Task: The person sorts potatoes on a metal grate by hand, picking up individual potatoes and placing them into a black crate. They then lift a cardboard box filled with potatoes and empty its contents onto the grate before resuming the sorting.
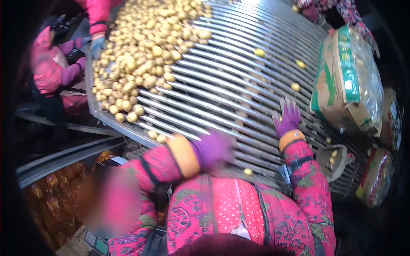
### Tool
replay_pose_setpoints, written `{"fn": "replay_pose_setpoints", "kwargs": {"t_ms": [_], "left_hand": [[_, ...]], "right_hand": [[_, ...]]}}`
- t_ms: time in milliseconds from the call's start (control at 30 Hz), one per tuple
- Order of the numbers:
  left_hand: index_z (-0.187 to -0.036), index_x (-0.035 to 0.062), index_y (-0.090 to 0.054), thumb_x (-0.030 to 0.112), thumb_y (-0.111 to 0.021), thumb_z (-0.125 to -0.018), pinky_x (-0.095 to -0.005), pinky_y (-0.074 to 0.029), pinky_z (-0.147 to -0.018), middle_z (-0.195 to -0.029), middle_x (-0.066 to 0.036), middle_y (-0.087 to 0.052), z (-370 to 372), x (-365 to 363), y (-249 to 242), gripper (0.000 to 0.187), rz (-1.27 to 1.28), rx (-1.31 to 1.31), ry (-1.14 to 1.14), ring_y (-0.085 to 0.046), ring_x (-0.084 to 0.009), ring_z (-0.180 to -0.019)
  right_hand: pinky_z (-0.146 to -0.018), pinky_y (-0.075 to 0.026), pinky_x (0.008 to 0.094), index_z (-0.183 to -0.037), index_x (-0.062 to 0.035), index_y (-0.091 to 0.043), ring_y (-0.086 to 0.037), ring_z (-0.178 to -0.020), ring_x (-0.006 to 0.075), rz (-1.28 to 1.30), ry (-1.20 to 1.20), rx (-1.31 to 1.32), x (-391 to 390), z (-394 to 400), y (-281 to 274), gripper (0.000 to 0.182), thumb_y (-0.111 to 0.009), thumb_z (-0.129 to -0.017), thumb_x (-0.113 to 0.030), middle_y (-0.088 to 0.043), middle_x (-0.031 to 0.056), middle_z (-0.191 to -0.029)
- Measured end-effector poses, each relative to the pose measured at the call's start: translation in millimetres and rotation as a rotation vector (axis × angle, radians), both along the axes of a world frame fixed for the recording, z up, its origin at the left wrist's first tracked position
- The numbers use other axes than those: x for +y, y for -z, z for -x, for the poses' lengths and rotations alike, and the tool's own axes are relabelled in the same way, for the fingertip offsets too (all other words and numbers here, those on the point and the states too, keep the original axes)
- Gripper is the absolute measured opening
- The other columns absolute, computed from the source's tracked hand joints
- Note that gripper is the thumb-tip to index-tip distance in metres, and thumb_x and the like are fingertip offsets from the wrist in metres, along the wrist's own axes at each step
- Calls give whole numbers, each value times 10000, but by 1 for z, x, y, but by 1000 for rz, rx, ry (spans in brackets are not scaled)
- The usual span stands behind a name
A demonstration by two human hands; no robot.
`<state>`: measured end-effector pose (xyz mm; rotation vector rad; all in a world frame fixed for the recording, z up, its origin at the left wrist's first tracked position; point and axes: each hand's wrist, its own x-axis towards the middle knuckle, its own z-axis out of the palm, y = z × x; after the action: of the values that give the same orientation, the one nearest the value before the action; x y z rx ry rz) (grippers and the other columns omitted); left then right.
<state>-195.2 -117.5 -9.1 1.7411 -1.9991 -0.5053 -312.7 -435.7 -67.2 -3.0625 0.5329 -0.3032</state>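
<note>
My left hand, in a purple glove, is smeared by motion above the near edge of the slatted metal table; its fingers cannot be made out. My right hand, also gloved, lies on the slats with its fingers spread and holds nothing. A big heap of potatoes covers the table's far left part. Single potatoes rest on the slats beyond my right hand, and one small potato lies near the table's front edge.
A cardboard and plastic-wrapped pack stands at the right, with a smaller pack nearer. Beside my right sleeve is a container holding a few potatoes. Another person's gloved hand is by the heap; more people are at both sides.
</note>
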Motion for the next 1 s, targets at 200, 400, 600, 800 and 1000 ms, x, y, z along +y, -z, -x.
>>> {"fn": "replay_pose_setpoints", "kwargs": {"t_ms": [200, 400, 600, 800, 1000], "left_hand": [[-731, 174, -679, 368, -633, -710, -536, -360, -992, -1275, -51, -573, -1, 43, 18, 200, 42, 71, 7, -477, -298, -1238], [-666, 144, -694, 348, -663, -723, -528, -356, -995, -1190, -3, -618, -102, 152, 5, 215, -268, -347, -281, -475, -318, -1204], [-876, 229, -745, 468, -622, -780, -482, -339, -1008, -1091, 23, -650, -144, 169, 9, 286, -726, -652, -371, -518, -195, -1148], [-827, 154, -728, 378, -666, -772, -456, -513, -713, -824, -122, -687, -159, 123, -12, 238, -439, -298, -694, -651, -351, -795], [-1021, 114, -713, 204, -665, -841, -366, -531, -826, -974, -142, -698, -260, 110, 5, 207, 215, -39, -1223, -679, -295, -923]], "right_hand": [[-1107, -244, 545, -1381, -111, -447, -349, -1334, 389, -11, 10, 37, 3, 1, -8, 631, -628, -832, -365, -400, 147, -1453], [-1092, -260, 535, -1365, -98, -455, -364, -1312, 381, -11, -7, 22, 4, -1, -12, 628, -630, -820, -355, -412, 150, -1428], [-1099, -263, 529, -1361, -115, -468, -361, -1322, 370, -20, 13, 49, 5, -2, -17, 621, -621, -819, -377, -413, 138, -1436], [-1109, -246, 531, -1379, -108, -451, -355, -1329, 385, -45, 15, 37, 5, 0, -14, 631, -615, -831, -375, -408, 155, -1442], [-1109, -242, 535, -1363, -109, -467, -357, -1320, 383, -42, 31, 37, 8, 0, -20, 627, -633, -813, -361, -410, 150, -1429]]}}
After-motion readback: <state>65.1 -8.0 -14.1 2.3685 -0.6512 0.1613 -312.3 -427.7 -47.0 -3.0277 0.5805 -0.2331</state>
